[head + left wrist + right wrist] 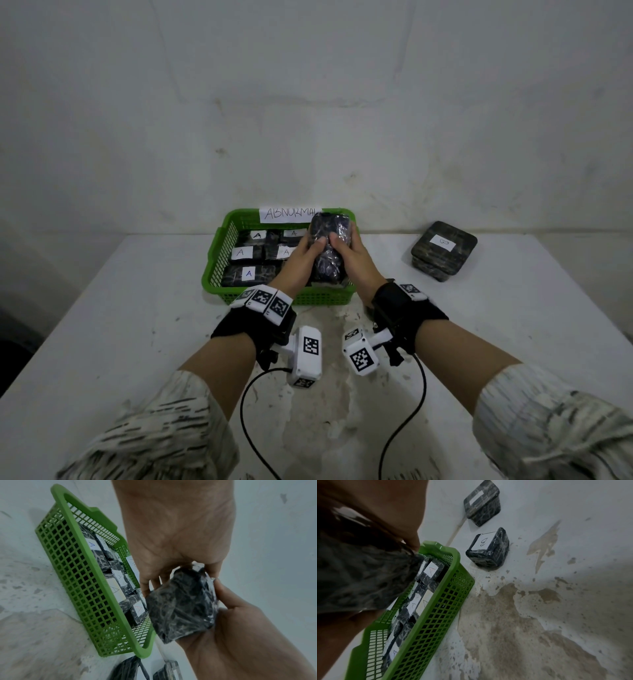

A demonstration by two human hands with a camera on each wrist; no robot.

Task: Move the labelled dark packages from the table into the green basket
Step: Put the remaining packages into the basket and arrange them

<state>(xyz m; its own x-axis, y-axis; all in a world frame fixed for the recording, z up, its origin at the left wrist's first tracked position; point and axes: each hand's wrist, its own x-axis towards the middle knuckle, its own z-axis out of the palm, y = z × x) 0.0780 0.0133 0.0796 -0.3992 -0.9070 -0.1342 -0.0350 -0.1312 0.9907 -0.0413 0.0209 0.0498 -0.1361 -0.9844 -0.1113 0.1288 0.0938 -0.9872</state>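
Both hands hold one dark foil-wrapped package (329, 240) over the right side of the green basket (219, 260). My left hand (303, 253) grips its left side and my right hand (349, 255) its right side, both thumbs on its near face. No label shows on this face. In the left wrist view the package (181, 608) sits between the left hand (171, 536) and the right hand (243, 628), beside the basket (80, 574). The right wrist view shows the package (359, 574) close up over the basket rim (453, 563). Several "A" packages (248, 273) lie in the basket.
A white "ABNORMAL" sign (290, 214) stands on the basket's back rim. Dark packages (443, 250) sit at the back right of the white table (137, 325); one is marked "B" (489, 550), with another (482, 503) beyond it. Black cables (246, 411) trail near the front.
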